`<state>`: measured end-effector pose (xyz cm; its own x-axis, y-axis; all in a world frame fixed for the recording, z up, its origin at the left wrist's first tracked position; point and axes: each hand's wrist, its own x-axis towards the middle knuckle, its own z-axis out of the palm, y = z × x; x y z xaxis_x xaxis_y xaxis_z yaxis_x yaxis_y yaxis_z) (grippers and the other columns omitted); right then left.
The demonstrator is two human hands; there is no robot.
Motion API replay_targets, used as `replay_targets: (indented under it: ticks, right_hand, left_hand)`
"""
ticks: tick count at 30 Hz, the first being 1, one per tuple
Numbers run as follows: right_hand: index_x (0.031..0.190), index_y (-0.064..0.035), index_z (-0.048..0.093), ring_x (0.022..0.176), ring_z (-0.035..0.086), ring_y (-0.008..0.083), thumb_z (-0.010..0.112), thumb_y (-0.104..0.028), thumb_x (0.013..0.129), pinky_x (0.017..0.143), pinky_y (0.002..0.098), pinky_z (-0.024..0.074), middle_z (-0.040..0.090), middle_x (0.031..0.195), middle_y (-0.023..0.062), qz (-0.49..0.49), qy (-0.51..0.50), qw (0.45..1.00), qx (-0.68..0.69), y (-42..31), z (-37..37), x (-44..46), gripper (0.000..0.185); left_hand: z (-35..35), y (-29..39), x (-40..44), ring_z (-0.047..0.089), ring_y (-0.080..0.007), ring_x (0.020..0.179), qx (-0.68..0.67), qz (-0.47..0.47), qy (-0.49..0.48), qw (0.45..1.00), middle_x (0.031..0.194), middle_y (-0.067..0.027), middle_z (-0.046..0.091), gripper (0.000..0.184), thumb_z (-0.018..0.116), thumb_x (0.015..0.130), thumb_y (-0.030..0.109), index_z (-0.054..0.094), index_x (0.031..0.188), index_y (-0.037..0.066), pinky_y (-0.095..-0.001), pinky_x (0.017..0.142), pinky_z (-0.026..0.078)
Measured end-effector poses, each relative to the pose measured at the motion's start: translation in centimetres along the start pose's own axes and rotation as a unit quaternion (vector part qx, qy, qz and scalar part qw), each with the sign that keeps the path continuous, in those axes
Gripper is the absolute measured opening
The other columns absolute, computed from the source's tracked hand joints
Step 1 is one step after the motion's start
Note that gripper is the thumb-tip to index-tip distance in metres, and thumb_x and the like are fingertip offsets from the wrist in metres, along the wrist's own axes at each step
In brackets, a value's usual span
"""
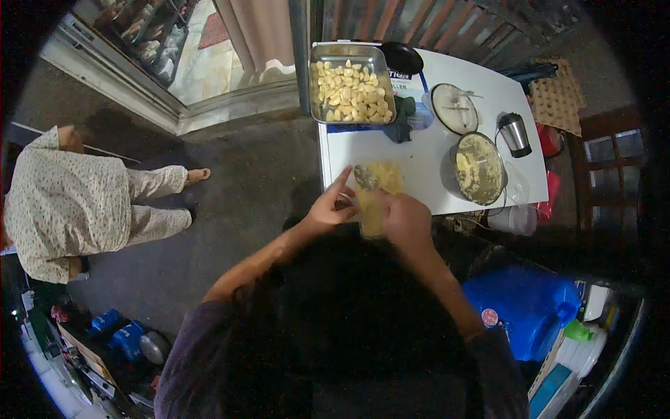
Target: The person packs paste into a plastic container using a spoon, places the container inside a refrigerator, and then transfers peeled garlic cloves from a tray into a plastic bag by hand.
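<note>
My right hand (408, 218) is closed around the handle of a metal spoon (363, 177), whose bowl points up and to the left. Beside the spoon and below my right hand is a soft yellow mash (386, 176), stretching down towards my body; whether it lies in a clear bag or container I cannot tell. My left hand (332, 204) is just left of the mash, index finger stretched out and fingers apart. Any contact between it and the mash's covering is unclear. Further right, a dark pot (452, 183) holds more yellow mash, smeared up its inside.
A metal tray (389, 77) of pale yellow pieces is at the white table's (419, 199) far left corner. A round lid (454, 109), a steel cup-like appliance (514, 135) and a dark cloth (399, 120) are nearby. Another person (77, 199) stands left. A blue drum (520, 307) is at right.
</note>
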<state>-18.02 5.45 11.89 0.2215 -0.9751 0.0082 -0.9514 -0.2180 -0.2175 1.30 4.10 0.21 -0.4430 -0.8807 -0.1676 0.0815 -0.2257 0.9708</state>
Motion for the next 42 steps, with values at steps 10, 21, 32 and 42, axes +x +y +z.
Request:
replay_targets:
  ticks: [10,21,32,42]
  right_hand:
    - [0.111,-0.0142,0.07,0.076,0.063,0.0359,0.055,-0.016,0.088,0.065,0.0463,0.0501,0.065,0.086,0.0163,0.036,-0.026,0.998,0.055,-0.6,-1.1,-0.9,0.028]
    - [0.125,-0.0225,0.064,0.09,0.065,0.0345,0.054,-0.016,0.087,0.078,0.0451,0.0528,0.068,0.102,0.0145,0.115,-0.099,0.987,0.05,-1.2,-0.8,-3.0,0.039]
    - [0.116,-0.0227,0.068,0.081,0.063,0.0343,0.052,-0.013,0.087,0.07,0.0448,0.0495,0.065,0.088,0.0142,0.129,-0.069,0.985,0.088,-0.8,1.2,-5.8,0.034]
    - [0.118,-0.0233,0.068,0.073,0.062,0.0341,0.056,-0.015,0.086,0.065,0.0447,0.0491,0.06,0.077,0.0135,0.141,-0.031,0.987,0.076,-0.6,1.8,-8.1,0.034]
  left_hand:
    - [-0.2,0.3,-0.1,0.061,-0.0169,0.096,0.03,0.007,0.005,1.0,0.111,-0.0097,0.051,0.092,0.066,0.085,-0.002,0.011,0.156,0.018,-0.0292,0.084,0.05]
    - [-0.3,-1.0,0.6,0.06,-0.0163,0.095,-0.011,-0.002,-0.004,1.0,0.106,-0.0081,0.053,0.093,0.067,0.085,0.0,0.01,0.156,0.018,-0.0281,0.082,0.05]
    - [-0.6,-1.1,0.4,0.061,-0.0181,0.095,-0.004,0.01,-0.013,1.0,0.108,-0.0108,0.052,0.094,0.072,0.083,0.004,0.012,0.155,0.016,-0.0301,0.085,0.051]
    - [-0.8,-1.9,0.8,0.06,-0.0177,0.096,0.011,0.023,-0.022,0.999,0.107,-0.0105,0.053,0.095,0.073,0.082,0.006,0.012,0.155,0.016,-0.0304,0.086,0.051]
